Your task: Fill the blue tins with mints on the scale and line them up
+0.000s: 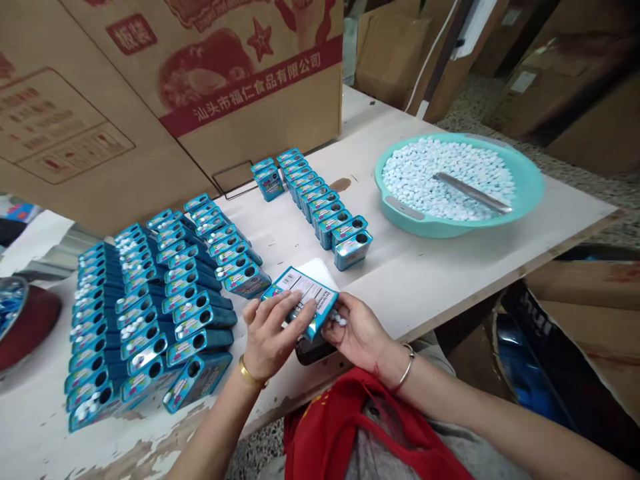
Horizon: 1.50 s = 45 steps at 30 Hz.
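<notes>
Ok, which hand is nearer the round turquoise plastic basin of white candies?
Right. The right hand sits below and left of the round turquoise plastic basin; the left hand sits farther left, past the blue rectangular tin it holds.

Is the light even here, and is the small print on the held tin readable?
Head view: soft, even light, slight glare on the rows of tins; the held tin has small print too soft to read.
</notes>
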{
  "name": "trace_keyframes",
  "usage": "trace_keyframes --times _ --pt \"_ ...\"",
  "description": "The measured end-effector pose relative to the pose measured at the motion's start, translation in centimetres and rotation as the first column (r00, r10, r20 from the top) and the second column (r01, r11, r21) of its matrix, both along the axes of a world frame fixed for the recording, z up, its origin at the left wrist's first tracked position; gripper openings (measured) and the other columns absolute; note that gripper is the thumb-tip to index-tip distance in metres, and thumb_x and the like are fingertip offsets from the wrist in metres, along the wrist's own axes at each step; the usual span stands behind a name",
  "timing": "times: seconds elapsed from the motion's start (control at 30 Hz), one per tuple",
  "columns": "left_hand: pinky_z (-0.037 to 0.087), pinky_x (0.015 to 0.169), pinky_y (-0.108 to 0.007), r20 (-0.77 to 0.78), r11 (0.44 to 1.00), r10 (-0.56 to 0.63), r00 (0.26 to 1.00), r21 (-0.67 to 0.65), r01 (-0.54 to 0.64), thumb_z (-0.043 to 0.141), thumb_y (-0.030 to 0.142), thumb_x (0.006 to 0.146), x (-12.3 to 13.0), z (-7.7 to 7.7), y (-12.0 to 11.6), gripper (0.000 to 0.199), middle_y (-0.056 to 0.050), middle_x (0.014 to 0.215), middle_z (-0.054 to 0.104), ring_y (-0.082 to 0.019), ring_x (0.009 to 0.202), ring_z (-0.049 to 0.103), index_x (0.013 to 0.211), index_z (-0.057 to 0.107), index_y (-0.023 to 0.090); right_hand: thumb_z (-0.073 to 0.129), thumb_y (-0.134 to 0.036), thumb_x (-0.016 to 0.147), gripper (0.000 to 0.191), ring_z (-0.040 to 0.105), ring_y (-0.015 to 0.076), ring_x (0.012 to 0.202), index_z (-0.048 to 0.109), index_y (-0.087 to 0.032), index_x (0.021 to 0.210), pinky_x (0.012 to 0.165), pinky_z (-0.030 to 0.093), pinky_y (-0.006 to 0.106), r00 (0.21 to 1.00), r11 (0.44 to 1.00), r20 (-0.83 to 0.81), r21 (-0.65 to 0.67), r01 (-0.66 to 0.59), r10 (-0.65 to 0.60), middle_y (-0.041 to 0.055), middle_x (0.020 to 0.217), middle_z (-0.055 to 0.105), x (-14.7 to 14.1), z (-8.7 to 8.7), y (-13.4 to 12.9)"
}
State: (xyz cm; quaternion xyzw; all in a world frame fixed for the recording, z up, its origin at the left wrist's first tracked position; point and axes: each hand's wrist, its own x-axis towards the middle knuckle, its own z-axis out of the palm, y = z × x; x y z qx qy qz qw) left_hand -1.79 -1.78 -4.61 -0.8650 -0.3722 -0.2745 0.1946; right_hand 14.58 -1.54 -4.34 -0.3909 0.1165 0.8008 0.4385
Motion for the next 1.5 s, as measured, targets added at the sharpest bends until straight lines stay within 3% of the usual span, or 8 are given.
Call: trace_keyframes --times 0.23,0.47,0.73,0.97,1.1,1.27,1.4,1.5 --pt "0.035 0.084 -0.031 0.064 0.999 -0.023 0.998 0.037 0.020 0.060 0.015 0.082 0.0 -0.7 -0.3 0.028 -0.003 0.100 0.069 -0.017 0.097 0.060 0.106 0.064 0.029 0.044 -0.020 0.087 0.023 0.047 0.0070 0.040 0.060 -0.013 0.073 0.037 0.038 0.017 1.000 0.999 -0.001 0.023 -0.027 0.027 -0.0010 0.053 0.058 0.4 -0.2 0.0" --pt "0.037 0.081 -0.033 0.076 0.998 0.013 0.997 -0.061 -0.008 0.055 0.014 0.082 -0.4 -2.2 0.3 0.026 -0.008 0.101 0.068 -0.020 0.095 0.058 0.105 0.063 0.024 0.047 -0.020 0.085 0.020 0.041 0.0057 0.037 0.056 -0.014 0.069 0.032 0.027 0.015 0.999 0.997 -0.011 0.068 -0.034 0.035 -0.0038 0.048 0.050 0.3 -0.8 -0.2" --pt "0.037 0.082 -0.032 0.090 0.999 -0.049 0.995 0.011 0.048 0.058 0.013 0.082 0.2 -1.4 0.0 0.027 -0.006 0.100 0.068 -0.019 0.097 0.059 0.106 0.062 0.026 0.047 -0.019 0.084 0.017 0.046 0.0078 0.041 0.058 -0.015 0.072 0.037 0.037 0.017 0.999 0.997 0.027 0.073 -0.023 0.021 -0.0016 0.054 0.056 0.9 -0.6 0.1" --pt "0.039 0.081 -0.034 0.170 0.988 -0.016 0.985 -0.147 0.041 0.053 0.012 0.081 -0.1 -2.8 0.7 0.034 -0.009 0.104 0.065 -0.022 0.098 0.056 0.112 0.058 0.024 0.051 -0.018 0.081 0.015 0.043 0.0063 0.040 0.053 -0.015 0.066 0.034 0.028 0.016 0.999 0.993 0.037 0.114 -0.034 0.030 -0.0038 0.052 0.051 1.0 -1.2 0.1" --pt "0.043 0.082 -0.036 0.360 0.933 0.018 0.933 -0.341 0.113 0.055 0.012 0.077 0.4 -3.7 1.2 0.043 -0.010 0.108 0.060 -0.022 0.097 0.055 0.118 0.052 0.022 0.056 -0.020 0.078 0.010 0.044 0.0058 0.041 0.055 -0.015 0.069 0.035 0.029 0.016 0.998 0.990 0.060 0.137 -0.039 0.031 -0.0039 0.056 0.052 1.6 -1.7 0.2" --pt "0.045 0.084 -0.034 0.584 0.847 0.139 0.800 -0.489 0.209 0.057 0.013 0.077 1.1 -4.9 2.1 0.038 -0.006 0.105 0.060 -0.019 0.096 0.056 0.114 0.052 0.022 0.057 -0.024 0.080 0.013 0.045 0.0055 0.044 0.063 -0.012 0.077 0.039 0.035 0.015 0.994 0.983 0.107 0.178 -0.048 0.029 -0.0021 0.056 0.054 2.9 -1.9 0.2" --pt "0.047 0.080 -0.030 0.645 0.782 0.297 0.704 -0.588 0.207 0.066 0.020 0.075 1.2 -5.8 2.3 0.035 -0.003 0.097 0.060 -0.016 0.088 0.059 0.108 0.054 0.021 0.058 -0.023 0.079 0.014 0.047 0.0053 0.046 0.066 -0.011 0.081 0.043 0.041 0.015 0.989 0.982 0.143 0.178 -0.061 0.036 -0.0008 0.059 0.058 3.9 -1.9 0.1" --pt "0.048 0.078 -0.029 0.647 0.775 0.345 0.680 -0.605 0.183 0.069 0.027 0.075 1.3 -6.3 2.2 0.037 -0.003 0.096 0.060 -0.016 0.086 0.059 0.107 0.053 0.019 0.058 -0.019 0.077 0.014 0.053 0.0064 0.048 0.067 -0.010 0.081 0.046 0.046 0.015 0.989 0.986 0.145 0.160 -0.049 0.026 0.0019 0.062 0.062 4.3 -2.0 -0.2"
